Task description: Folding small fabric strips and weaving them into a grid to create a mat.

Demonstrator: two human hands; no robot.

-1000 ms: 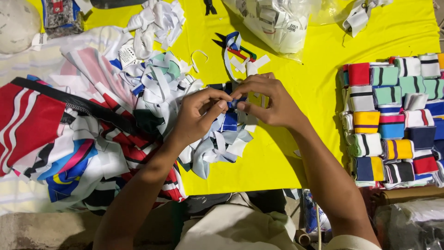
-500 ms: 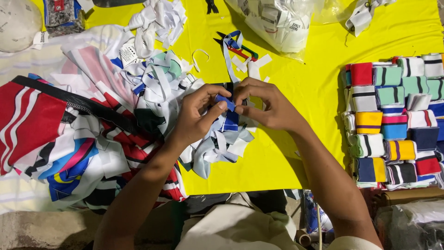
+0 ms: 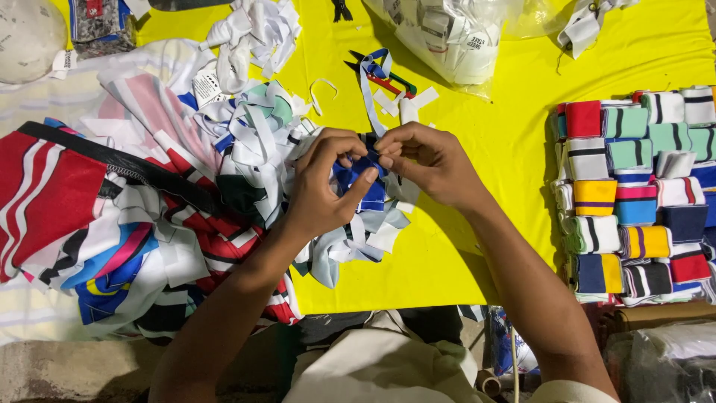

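Note:
Over the yellow table (image 3: 514,60), my left hand (image 3: 322,186) and my right hand (image 3: 426,163) meet on a small blue knit piece (image 3: 365,185) with white stripes. Both hands pinch it: the left thumb presses its front, the right fingertips grip its top edge. Under my hands lies a heap of loose white and pale blue fabric strips (image 3: 358,235). Most of the blue piece is hidden by my fingers.
A pile of striped red, white and blue garments (image 3: 112,216) covers the left. Several folded striped collar pieces (image 3: 634,194) are stacked in rows at right. A clear bag of white pieces (image 3: 447,33) and scissors (image 3: 388,75) lie at the back.
My hands have turned the blue piece slightly between the fingers; the left thumb now presses its front. Both hands stay in the same spot.

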